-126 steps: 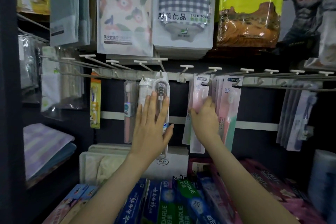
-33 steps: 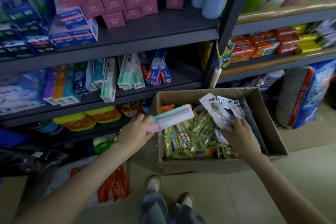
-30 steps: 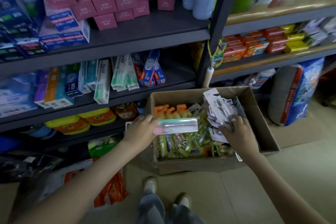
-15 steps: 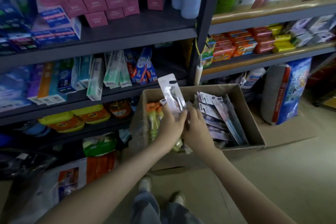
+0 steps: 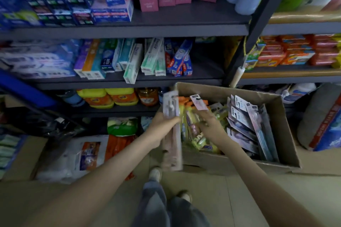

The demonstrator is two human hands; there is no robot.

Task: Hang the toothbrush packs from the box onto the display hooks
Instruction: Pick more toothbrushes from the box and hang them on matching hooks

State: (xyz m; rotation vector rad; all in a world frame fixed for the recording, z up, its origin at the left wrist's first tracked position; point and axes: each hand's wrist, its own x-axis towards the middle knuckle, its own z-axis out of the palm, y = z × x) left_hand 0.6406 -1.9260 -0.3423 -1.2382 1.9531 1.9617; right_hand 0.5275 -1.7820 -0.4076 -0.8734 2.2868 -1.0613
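Observation:
An open cardboard box stands on the floor, full of toothbrush packs: grey-and-white ones on its right side, yellow-green ones in the middle. My left hand grips a long pinkish toothbrush pack upright at the box's left edge. My right hand is over the box and pinches a second pack with a pink card top. The display hooks are out of view.
Dark metal shelves with toothpaste boxes rise behind the box. Bagged goods lie on the floor to the left, a large sack to the right. My feet stand just in front of the box.
My hands left the hooks and came down to the box. In the last half second they drew apart, each now holding its own pack, and the left one's pack moved left.

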